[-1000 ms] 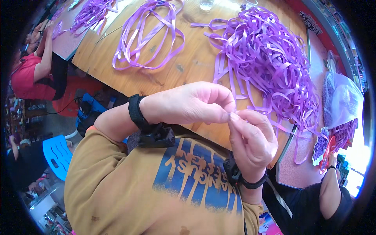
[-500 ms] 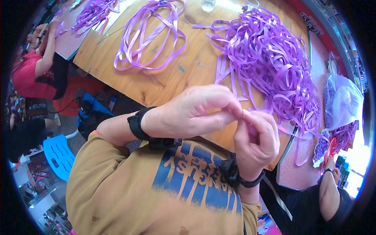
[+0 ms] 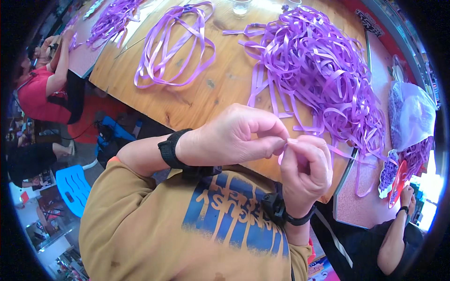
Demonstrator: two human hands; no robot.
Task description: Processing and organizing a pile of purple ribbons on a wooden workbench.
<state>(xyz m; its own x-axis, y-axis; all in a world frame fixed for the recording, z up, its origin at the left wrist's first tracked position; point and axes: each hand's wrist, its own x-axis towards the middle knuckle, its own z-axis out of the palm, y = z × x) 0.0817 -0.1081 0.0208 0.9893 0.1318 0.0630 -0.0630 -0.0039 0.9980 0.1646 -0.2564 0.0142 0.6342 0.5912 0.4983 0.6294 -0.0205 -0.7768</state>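
Observation:
My left hand and my right hand meet fingertip to fingertip just above the near edge of a wooden table. Both pinch the same thin purple ribbon strip, of which only a short pale bit shows between the fingers. Each wrist wears a black band. Beyond my hands a big tangled heap of purple ribbon strips covers the right half of the table. A looser looped bundle of purple ribbon lies to the left of it.
A person in a red top sits at the far left by another ribbon pile. A person in black is at lower right beside a clear bag of ribbon. A blue stool stands on the floor at left. A glass sits at the table's far edge.
My two hands have stayed pinched together and shifted slightly; the fingers have worked the strip between them. The piles on the table have not moved.

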